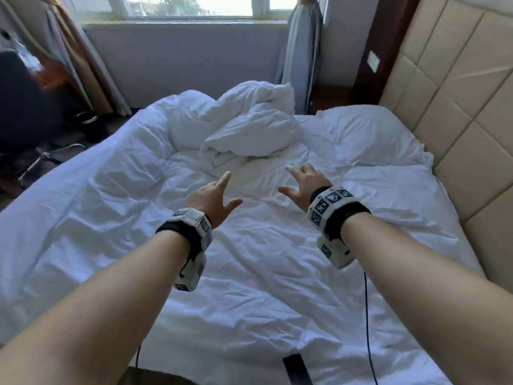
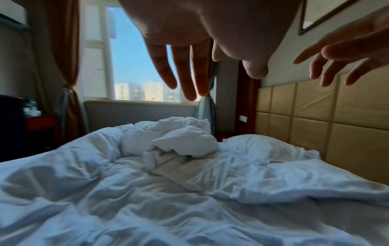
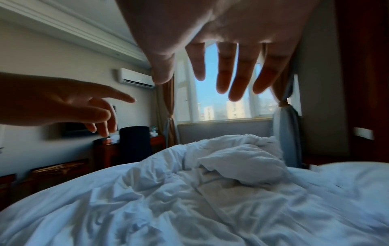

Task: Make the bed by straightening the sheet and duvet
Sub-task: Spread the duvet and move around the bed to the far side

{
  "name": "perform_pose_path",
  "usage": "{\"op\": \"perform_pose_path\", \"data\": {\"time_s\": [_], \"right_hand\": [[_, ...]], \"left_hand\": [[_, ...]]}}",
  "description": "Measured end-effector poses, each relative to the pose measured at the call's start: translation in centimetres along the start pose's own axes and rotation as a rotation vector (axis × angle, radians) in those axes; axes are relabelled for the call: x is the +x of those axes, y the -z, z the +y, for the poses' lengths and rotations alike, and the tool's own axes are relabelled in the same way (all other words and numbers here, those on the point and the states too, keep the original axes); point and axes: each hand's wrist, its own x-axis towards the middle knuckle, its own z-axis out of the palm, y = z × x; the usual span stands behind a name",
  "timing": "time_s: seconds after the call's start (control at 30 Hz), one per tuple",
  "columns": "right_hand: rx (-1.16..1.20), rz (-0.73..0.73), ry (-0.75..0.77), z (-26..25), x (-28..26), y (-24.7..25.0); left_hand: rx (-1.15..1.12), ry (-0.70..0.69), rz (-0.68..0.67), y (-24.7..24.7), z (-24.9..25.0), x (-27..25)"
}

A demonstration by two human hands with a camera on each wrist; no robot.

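A white duvet [image 1: 236, 273] lies wrinkled across the bed, with one part bunched into a heap [image 1: 238, 120] at the far side near the window. The same heap [image 2: 174, 138] [image 3: 238, 159] rises ahead in both wrist views. A white pillow [image 1: 361, 132] lies at the headboard end. My left hand [image 1: 216, 194] [image 2: 189, 50] and right hand [image 1: 301, 180] [image 3: 221, 50] hover above the duvet's middle, fingers spread and straight, holding nothing. Both sit short of the heap. The sheet beneath is hidden.
A padded beige headboard [image 1: 455, 120] runs along the right. A window [image 1: 194, 6] with tied curtains [image 1: 302, 56] lies beyond the bed. A dark chair [image 1: 25, 107] and desk stand at the left. A dark flat object [image 1: 295, 368] lies on the near edge.
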Motion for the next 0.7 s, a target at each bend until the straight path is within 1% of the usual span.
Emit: {"op": "perform_pose_path", "data": {"time_s": [0.17,0.27,0.5,0.6,0.7], "right_hand": [[-0.035,0.015,0.183,-14.1,1.7,-1.0],[-0.043,-0.001,0.286,-22.5,2.4,-1.9],[-0.038,-0.031,0.513,-42.9,3.4,-5.8],[-0.051,-0.037,0.602,-50.0,3.9,-7.4],[-0.069,-0.068,0.685,-56.3,4.6,-9.1]], "left_hand": [[-0.027,0.133,0.082,5.2,-12.4,-4.4],[-0.042,0.212,0.136,8.2,-19.6,-7.6],[-0.063,0.437,0.265,14.5,-37.8,-16.5],[-0.054,0.533,0.306,16.6,-43.7,-19.8],[-0.047,0.617,0.318,17.7,-48.6,-22.4]]}}
